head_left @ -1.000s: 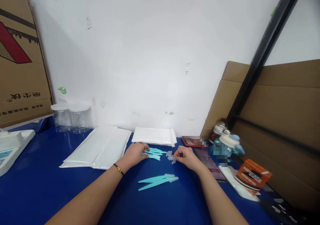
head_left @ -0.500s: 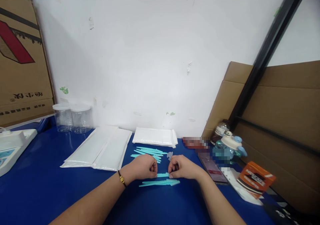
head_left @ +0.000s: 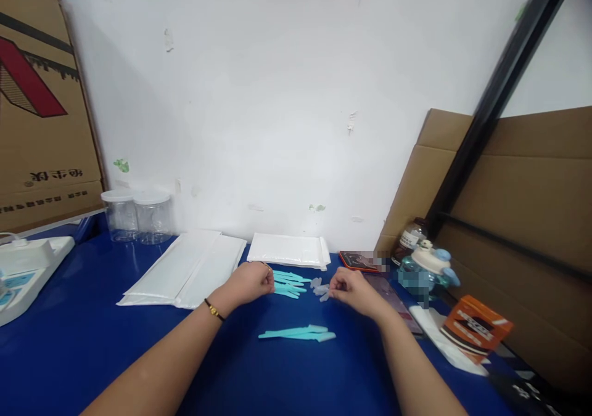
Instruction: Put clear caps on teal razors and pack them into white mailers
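Observation:
My left hand point(head_left: 252, 282) is closed at the left end of a pile of turquoise eyebrow razors point(head_left: 289, 277), its fingertips pinching at a handle end. Beside the right end of that pile lie several small translucent blade caps point(head_left: 317, 285). My right hand point(head_left: 355, 291) has thumb and forefinger pinched on a cap at the right edge of this little heap. Closer to me, a small group of eyebrow razors point(head_left: 296, 333) lies side by side on the blue table, blade ends to the right, untouched by either hand.
White padded mailers point(head_left: 185, 271) lie left, with another white stack point(head_left: 289, 251) against the wall. Two clear jars point(head_left: 152, 222) and a power strip point(head_left: 39, 268) stand farther left. At right are a phone point(head_left: 393, 302), a water bottle point(head_left: 425, 271) and an orange box point(head_left: 476, 330).
My hands, earlier together over one eyebrow razor, have come apart and moved back. The left went to the razor pile, the right to the caps. The razor between them was let go.

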Available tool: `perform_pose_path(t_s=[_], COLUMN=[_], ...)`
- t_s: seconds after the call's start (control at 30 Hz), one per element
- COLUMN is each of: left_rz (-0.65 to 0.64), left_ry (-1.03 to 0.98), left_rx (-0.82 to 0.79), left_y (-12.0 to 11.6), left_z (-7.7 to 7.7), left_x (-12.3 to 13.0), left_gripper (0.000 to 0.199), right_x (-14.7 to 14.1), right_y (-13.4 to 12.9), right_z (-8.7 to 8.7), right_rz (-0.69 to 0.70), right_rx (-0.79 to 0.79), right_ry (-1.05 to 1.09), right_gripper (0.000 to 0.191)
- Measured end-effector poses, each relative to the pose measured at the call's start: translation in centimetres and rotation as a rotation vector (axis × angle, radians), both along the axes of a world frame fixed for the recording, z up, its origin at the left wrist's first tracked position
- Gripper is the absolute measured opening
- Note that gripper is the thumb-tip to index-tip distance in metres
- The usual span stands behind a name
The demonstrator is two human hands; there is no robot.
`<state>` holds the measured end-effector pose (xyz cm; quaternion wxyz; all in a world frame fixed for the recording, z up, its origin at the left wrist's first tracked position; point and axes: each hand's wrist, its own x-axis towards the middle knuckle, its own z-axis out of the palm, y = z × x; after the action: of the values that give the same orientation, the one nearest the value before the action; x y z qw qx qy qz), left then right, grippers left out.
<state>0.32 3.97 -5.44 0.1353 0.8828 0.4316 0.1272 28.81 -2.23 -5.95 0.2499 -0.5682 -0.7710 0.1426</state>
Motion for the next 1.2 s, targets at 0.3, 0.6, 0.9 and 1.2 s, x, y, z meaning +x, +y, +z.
perform_pose_path(t_s=[0.3,0.6,0.9,1.2], left_rz=[0.112,-0.221,-0.192,-0.052], left_ry=[-0.028,0.004,0.025,0.006], left_rx=[0.019,-0.202,-0.193,0.002], left_y=[1.4,-3.4,-3.5,-1.0], left_z=[-1.5,0.2,-0.4,0.0], left_x=[-0.3,2.1,3.0,1.0], left_gripper=[0.018,0.036,0.015,0.01], right_x=[1.0,-1.4,-2.5,0.1], right_y=[0.7,-0.8,-0.4,-0.2], right_z=[-0.6,-0.2,-1.4,-0.2], right_rz=[0.0,0.232,0.231,0.051], right_rx=[-0.025,-0.205,-0.273,-0.108], right_ry=[-0.06,0.053,0.103,0.03], right_gripper=[0.003,0.022,0.014,0.012])
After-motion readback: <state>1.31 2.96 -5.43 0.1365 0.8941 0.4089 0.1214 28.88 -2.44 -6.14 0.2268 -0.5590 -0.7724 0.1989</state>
